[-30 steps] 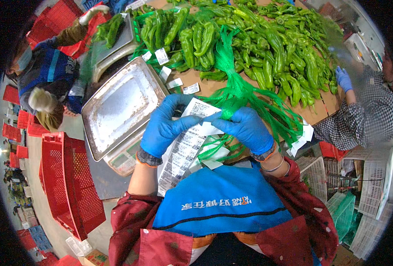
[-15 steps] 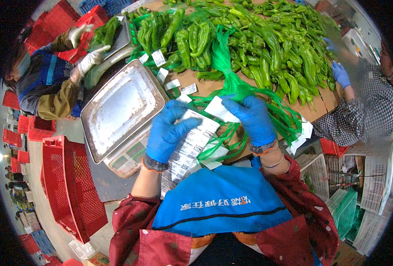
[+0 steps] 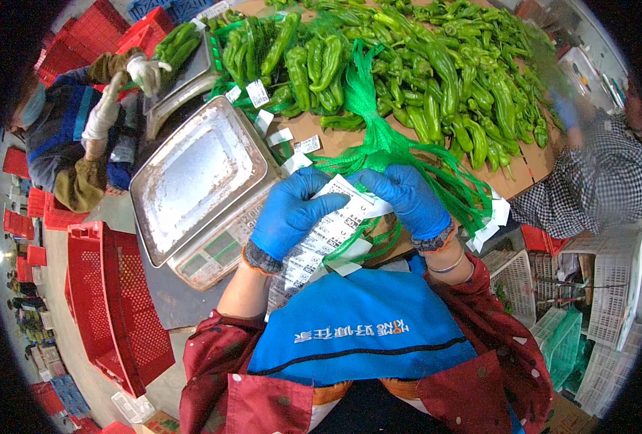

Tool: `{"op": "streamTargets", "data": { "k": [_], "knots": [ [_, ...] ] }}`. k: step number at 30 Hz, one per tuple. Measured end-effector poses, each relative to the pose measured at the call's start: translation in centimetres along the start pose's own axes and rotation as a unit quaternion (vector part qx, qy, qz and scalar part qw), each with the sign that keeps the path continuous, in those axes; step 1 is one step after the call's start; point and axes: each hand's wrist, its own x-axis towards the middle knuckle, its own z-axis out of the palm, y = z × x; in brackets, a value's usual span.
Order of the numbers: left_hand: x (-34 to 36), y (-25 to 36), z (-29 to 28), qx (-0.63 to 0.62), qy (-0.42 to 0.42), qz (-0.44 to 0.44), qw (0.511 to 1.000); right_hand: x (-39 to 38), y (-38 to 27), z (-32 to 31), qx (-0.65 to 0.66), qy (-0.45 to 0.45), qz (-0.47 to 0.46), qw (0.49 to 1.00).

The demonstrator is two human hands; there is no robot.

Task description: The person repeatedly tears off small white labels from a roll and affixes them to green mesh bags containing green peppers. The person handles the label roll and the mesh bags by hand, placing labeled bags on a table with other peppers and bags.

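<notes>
My left hand (image 3: 292, 217), in a blue glove, grips a long strip of printed white labels (image 3: 319, 244) that hangs down over my blue apron (image 3: 364, 318). Close by, my right hand (image 3: 410, 199), gloved in blue too, has its fingers pinched together at the strip's upper end. A white label (image 3: 379, 208) shows under those fingers, partly covered by them. Beneath both hands lies a bundle of green mesh bags (image 3: 364, 119) with white tags (image 3: 489, 224) on their ends. Behind it, green peppers (image 3: 444, 72) are heaped on the table, some packed in mesh.
A scale with a metal pan (image 3: 198, 181) stands at my left, a red crate (image 3: 111, 304) beyond it. A co-worker in white gloves (image 3: 102, 112) stands at another scale (image 3: 183, 87), far left. Another person in a checked sleeve (image 3: 588, 173) works at right, near white crates (image 3: 512, 286).
My right hand has moved left with its white label, up to the strip's top end beside my left hand. The left co-worker's hands have drawn back from the peppers on the scale.
</notes>
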Motion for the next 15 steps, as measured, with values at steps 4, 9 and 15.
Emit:
{"op": "streamTargets", "data": {
  "k": [4, 9, 15],
  "knots": [
    [0.2, -0.3, 0.0, 0.009, 0.001, 0.009, 1.0, -0.2, -0.4, -0.2, -0.015, -0.007, -0.006, 1.0],
    [0.3, -0.3, -0.2, 0.023, -0.006, 0.009, 1.0, -0.2, -0.9, -0.4, -0.037, -0.034, 0.035, 0.998],
    [0.2, -0.3, -0.2, 0.014, -0.002, -0.008, 1.0, -0.2, -1.1, 0.0, -0.061, 0.002, 0.035, 0.998]
  ]
}}
